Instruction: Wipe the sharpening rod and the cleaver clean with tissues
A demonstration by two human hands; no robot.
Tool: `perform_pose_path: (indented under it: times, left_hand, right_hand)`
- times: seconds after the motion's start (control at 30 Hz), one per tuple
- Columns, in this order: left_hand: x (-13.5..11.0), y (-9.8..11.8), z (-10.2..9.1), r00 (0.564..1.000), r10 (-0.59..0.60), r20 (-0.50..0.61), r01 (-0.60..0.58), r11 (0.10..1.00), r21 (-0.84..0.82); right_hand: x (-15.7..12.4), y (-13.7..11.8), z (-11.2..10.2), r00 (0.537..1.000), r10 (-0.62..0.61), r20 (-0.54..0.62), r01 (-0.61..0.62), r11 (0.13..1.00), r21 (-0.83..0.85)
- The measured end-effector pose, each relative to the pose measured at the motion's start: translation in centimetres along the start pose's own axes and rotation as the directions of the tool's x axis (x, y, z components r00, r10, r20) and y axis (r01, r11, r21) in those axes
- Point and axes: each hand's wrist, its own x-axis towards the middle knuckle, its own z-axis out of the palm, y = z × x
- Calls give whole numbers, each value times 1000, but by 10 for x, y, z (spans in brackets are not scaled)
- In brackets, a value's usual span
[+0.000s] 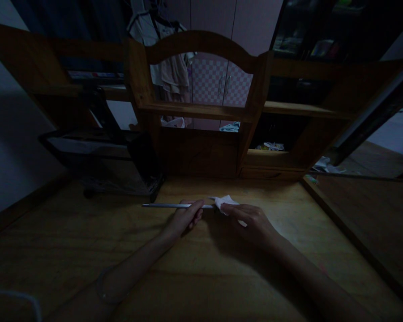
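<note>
A thin, straight silver rod (161, 205) lies level across the view above the wooden desk. My left hand (188, 218) is closed around its middle, thumb along the top. At the rod's right end, my right hand (250, 219) pinches a crumpled white tissue (225, 202), which wraps that end and hides its shape. A small pale tip shows just left of the tissue's upper edge. What kind of tool the rod is, I cannot tell in the dim light.
The wooden desktop (184, 281) spreads beneath both hands. A black-framed, clear-sided tank or case (107, 167) stands at the back left. Behind rises a wooden shelf unit (201, 112). A white cable (16, 294) crosses the lower left corner, and a raised ledge (342, 228) runs along the right.
</note>
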Motion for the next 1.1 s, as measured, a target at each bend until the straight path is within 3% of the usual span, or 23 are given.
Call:
perform_pose_path:
  times: [0.1, 0.17, 0.3, 0.37, 0.53, 0.63, 0.93, 1.1]
  left_hand:
    - [0, -3, -2, 999, -36, -35, 34, 999, -38]
    - [0, -5, -1, 996, -72, -52, 70, 997, -40]
    - [-2, -4, 0, 992, -107, -64, 106, 994, -17]
    - [-4, -2, 1, 991, -108, -78, 109, 994, 1]
    - [-6, 5, 3, 991, -102, -90, 102, 995, -6]
    - [-6, 7, 4, 993, -104, -62, 104, 995, -2]
    - [-4, 2, 2, 997, -69, -46, 68, 997, -24]
    - [-4, 2, 2, 995, -82, -60, 77, 994, -75]
  right_hand:
    - [0, -3, -7, 999, 38, -24, -36, 996, 80]
    - [0, -4, -12, 985, 144, -94, -129, 979, 156]
    - [0, 5, -19, 881, 360, -309, -299, 927, 227]
    - [-1, 10, -18, 875, 349, -336, -300, 935, 190]
    - [0, 4, -3, 984, 96, -150, -90, 995, 47]
    - [1, -6, 5, 999, -20, 29, 18, 998, 56]
    - [-1, -5, -2, 996, -13, 84, 4, 994, 110]
    - [-2, -2, -10, 993, 22, 120, -27, 999, 37]
